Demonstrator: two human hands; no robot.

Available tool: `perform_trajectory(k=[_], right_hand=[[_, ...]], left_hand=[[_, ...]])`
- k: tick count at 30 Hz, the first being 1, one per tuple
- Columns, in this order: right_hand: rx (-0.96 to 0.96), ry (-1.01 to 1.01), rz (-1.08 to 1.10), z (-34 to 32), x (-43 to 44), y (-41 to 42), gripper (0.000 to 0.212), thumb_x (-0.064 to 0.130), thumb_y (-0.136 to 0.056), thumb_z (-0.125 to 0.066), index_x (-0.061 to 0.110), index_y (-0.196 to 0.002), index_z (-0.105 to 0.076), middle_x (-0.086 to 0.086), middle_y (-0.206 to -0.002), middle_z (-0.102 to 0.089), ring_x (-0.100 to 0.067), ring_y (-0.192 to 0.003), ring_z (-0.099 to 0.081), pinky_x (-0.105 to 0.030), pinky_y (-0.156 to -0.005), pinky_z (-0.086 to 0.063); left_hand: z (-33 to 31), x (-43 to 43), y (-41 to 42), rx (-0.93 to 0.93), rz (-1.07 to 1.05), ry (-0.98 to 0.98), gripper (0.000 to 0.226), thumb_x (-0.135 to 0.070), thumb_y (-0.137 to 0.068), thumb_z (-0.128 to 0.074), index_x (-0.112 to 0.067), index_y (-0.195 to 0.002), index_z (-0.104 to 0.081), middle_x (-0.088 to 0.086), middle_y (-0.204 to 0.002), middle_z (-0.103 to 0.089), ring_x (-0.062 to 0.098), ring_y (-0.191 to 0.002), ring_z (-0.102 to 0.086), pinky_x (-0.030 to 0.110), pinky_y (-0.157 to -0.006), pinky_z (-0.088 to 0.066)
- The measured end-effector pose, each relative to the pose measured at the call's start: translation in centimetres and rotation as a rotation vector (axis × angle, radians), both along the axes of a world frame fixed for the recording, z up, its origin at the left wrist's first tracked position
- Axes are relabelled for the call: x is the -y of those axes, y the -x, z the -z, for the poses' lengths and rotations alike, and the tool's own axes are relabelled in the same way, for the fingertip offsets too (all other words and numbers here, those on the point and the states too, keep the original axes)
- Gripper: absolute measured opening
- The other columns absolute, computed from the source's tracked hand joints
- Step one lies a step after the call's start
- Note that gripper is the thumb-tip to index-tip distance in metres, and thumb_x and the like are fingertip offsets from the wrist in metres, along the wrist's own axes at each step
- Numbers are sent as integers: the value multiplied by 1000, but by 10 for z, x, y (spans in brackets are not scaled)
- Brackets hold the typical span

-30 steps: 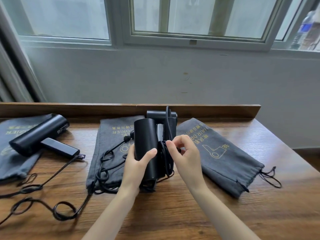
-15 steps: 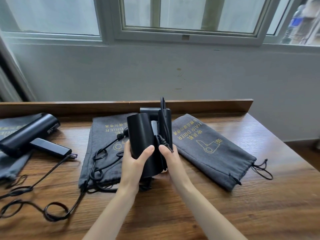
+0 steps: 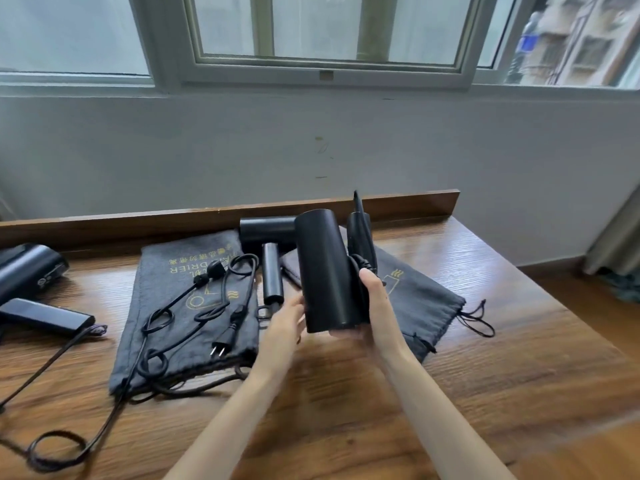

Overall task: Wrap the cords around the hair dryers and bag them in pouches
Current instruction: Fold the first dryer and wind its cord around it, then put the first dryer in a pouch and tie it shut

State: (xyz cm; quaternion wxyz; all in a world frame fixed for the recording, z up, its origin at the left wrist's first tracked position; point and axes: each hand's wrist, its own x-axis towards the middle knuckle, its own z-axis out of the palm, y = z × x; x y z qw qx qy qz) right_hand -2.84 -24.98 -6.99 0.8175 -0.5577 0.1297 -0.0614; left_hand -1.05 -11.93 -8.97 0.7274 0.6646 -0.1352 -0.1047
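Note:
I hold a black hair dryer [image 3: 323,268] upright above the table, barrel toward me. Its cord [image 3: 360,244] is wound around the folded handle on the right side. My right hand [image 3: 379,306] grips that wrapped handle and the barrel's base. My left hand [image 3: 285,323] holds the barrel's lower left edge. A second black dryer [image 3: 268,233] lies behind on the middle grey pouch [image 3: 166,306], its loose cord and plug [image 3: 220,344] spread over the fabric. Another grey pouch [image 3: 426,299] lies flat to the right, partly behind my right hand.
A third black dryer [image 3: 27,271] rests at the left edge, its long cord [image 3: 69,441] looping over the wooden table [image 3: 519,341] toward me. The right pouch's drawstring [image 3: 479,320] trails on the wood. A raised wooden ledge [image 3: 415,199] and a wall close the back.
The held dryer has risen and moved right, uncovering the second dryer behind it. My right hand went from pinching the cord to gripping the wrapped handle.

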Motion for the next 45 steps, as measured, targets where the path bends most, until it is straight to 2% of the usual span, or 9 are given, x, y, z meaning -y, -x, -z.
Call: perform_trajectory(k=[3, 7, 10, 15, 22, 30, 35, 40, 45], right_hand=[[-27, 1, 72, -2, 24, 9, 36, 44, -87, -52, 24, -117, -52, -6, -116, -59, -24, -99, -63, -42, -60, -57], [-50, 37, 140, -9, 52, 26, 30, 40, -91, -48, 24, -116, -51, -2, -113, -58, -20, -98, -60, -38, -55, -57], [-48, 84, 130, -12, 70, 39, 22, 37, -92, -49, 26, -111, -53, -4, -116, -57, -22, -101, -59, -47, -62, -58], [-39, 133, 156, -9, 85, 60, 49, 48, -76, -55, 24, -117, -54, -9, -121, -56, -27, -103, -60, -47, -60, -57], [-51, 220, 137, -2, 116, 92, 22, 42, -90, -47, 30, -103, -60, -4, -106, -64, -22, -92, -65, -35, -55, -54], [-109, 321, -42, 2, 138, 118, 59, 61, -60, -57, 24, -106, -58, -1, -77, -61, -12, -60, -58, -22, -45, -40], [-165, 324, -134, 9, 157, 128, 80, 63, -51, -64, 18, -117, -57, -15, -107, -67, -25, -91, -61, -37, -81, -46], [-256, 329, -304, 8, 164, 138, 77, 59, -48, -65, 15, -111, -58, -3, -87, -72, -14, -74, -67, -21, -64, -52], [-367, 393, -371, 12, 165, 135, 83, 63, -45, -68, 18, -113, -54, -10, -103, -67, -22, -87, -64, -33, -82, -50]], left_hand=[[22, 22, 1, 448, -31, -388, 38, 10, -85, -49, -17, -108, -61, -19, -103, -60, -1, -107, -54, 1, -86, -35], [45, 60, 6, 845, 72, -762, 48, -27, -80, -42, -19, -126, -52, 2, -129, -54, 20, -124, -39, 44, -108, -31], [43, 80, 17, 934, 223, -1057, 66, -55, -77, -26, -30, -137, -38, -7, -146, -39, 22, -140, -22, 56, -113, -4], [38, 99, 29, 814, 167, -1093, 66, -60, -73, -24, -35, -132, -42, -9, -135, -45, 17, -129, -34, 61, -108, -9], [24, 91, 18, 805, -4, -1302, 18, -7, -78, -52, -13, -95, -49, 7, -104, -54, 30, -102, -51, 40, -80, -43], [2, 92, 2, 531, -86, -1013, 16, -24, -88, -54, -17, -74, -50, 8, -88, -66, 30, -91, -59, 29, -63, -37], [-13, 91, -7, 404, -255, -874, 24, -31, -93, -45, -14, -81, -58, 11, -95, -65, 31, -93, -57, 31, -69, -39], [-18, 92, -10, 269, -300, -821, 29, -31, -95, -39, -11, -77, -51, 9, -89, -57, 28, -85, -50, 31, -69, -34], [-20, 94, -4, 398, -340, -793, 26, -30, -96, -40, -13, -99, -59, 9, -98, -64, 27, -87, -52, 31, -69, -37]])
